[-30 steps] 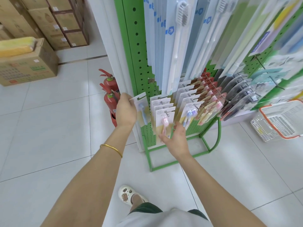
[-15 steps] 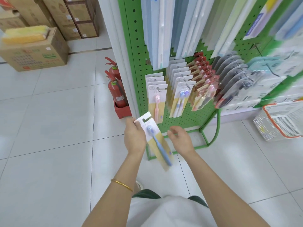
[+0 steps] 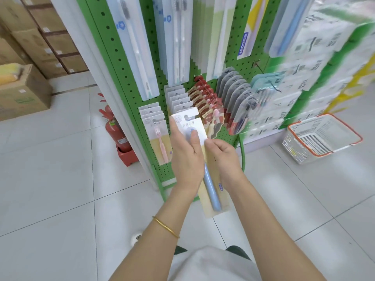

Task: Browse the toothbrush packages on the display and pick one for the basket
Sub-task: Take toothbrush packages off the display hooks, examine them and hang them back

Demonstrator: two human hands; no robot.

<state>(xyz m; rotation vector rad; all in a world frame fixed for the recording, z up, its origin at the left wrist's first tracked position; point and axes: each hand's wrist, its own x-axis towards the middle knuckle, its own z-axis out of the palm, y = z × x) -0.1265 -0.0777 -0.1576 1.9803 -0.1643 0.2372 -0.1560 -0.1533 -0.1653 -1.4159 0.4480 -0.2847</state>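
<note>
Gripping one blue toothbrush package [image 3: 211, 195] — left hand [image 3: 186, 159] and right hand [image 3: 226, 161] alike — print blurred.

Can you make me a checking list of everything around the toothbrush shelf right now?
Surface: white tiled floor.
Job's things: blue toothbrush package held in front of the pegboard display, where more packages hang; basket on the floor, to the right.
Clutter: nothing seen.
Hands: left hand and right hand both grip the package.
Cables: nothing seen.
Surroundings: fire extinguisher and cardboard boxes to the left.
</note>
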